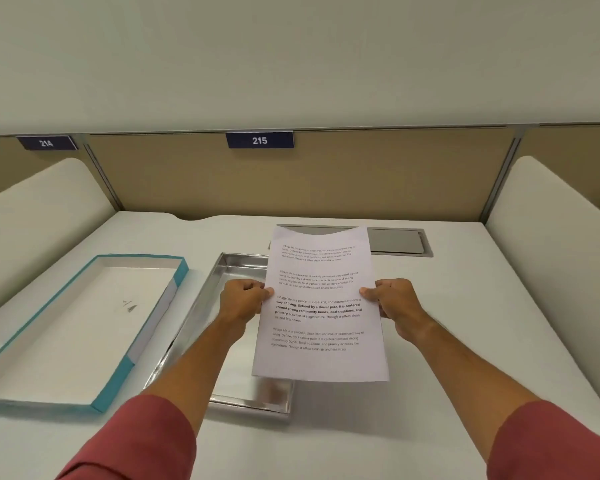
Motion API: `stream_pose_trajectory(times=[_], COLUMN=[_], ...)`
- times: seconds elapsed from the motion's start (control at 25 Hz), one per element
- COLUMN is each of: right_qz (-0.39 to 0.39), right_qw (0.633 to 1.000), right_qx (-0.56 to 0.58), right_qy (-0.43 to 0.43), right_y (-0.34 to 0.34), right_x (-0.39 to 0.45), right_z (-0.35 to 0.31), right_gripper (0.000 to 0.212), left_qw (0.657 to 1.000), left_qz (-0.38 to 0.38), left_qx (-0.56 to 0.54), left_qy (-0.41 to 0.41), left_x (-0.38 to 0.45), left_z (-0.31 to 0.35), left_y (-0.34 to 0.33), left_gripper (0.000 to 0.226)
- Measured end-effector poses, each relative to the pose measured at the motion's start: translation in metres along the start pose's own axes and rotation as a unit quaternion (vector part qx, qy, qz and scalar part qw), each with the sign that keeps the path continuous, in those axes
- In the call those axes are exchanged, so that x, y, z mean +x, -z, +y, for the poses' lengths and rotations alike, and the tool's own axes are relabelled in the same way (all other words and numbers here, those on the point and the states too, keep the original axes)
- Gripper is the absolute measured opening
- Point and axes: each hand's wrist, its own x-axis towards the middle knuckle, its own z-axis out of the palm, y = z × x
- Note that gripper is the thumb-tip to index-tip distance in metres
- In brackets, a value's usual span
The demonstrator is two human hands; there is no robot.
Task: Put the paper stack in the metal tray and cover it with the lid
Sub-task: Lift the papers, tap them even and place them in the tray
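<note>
The paper stack [321, 355], white sheets with printed text, is held in the air over the right part of the metal tray [229, 271]. My left hand [241, 297] grips its left edge and my right hand [394, 303] grips its right edge, thumbs on top. The shiny tray lies lengthwise in the middle of the white desk, partly hidden by the paper and my left arm. The lid [80, 327], teal outside and white inside, lies upside down on the desk to the left of the tray.
A grey cable hatch [395, 240] is set into the desk behind the paper. A tan partition [361, 174] with a "215" label [260, 140] closes the back. White side dividers [551, 216] stand left and right.
</note>
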Motion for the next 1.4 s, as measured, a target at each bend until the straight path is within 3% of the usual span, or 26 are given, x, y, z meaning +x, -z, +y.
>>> stream_pose_trajectory(times=[0.32,0.4,0.52,1.04,1.16,1.4], right_qz=[0.053,0.065,0.080,0.122,0.116,0.091], right_qw=[0.994,0.991,0.984,0.955,0.948,0.929], right_qx=[-0.044,-0.065,-0.112,-0.225,-0.263,-0.343], right_qy=[-0.080,-0.096,-0.117,-0.147,-0.137,-0.107], right_y=[-0.139,-0.161,-0.185,-0.222,-0.223,-0.218], right_x=[0.004,0.005,0.006,0.018,0.021,0.024], right_z=[0.005,0.006,0.012,0.018,0.021,0.024], right_gripper=[0.004,0.009,0.020,0.012,0.018,0.032], left_qw=[0.994,0.989,0.976,0.955,0.942,0.914], left_qz=[-0.010,-0.011,-0.022,-0.047,-0.067,-0.098], left_qx=[0.100,0.140,0.206,0.292,0.328,0.394], left_qy=[0.048,0.055,0.064,0.017,0.001,-0.017], left_x=[0.065,0.076,0.088,0.106,0.107,0.104], left_z=[-0.037,-0.043,-0.052,-0.073,-0.076,-0.078], left_y=[0.102,0.113,0.119,0.113,0.108,0.102], left_gripper=[0.016,0.010,0.018,0.025,0.018,0.025])
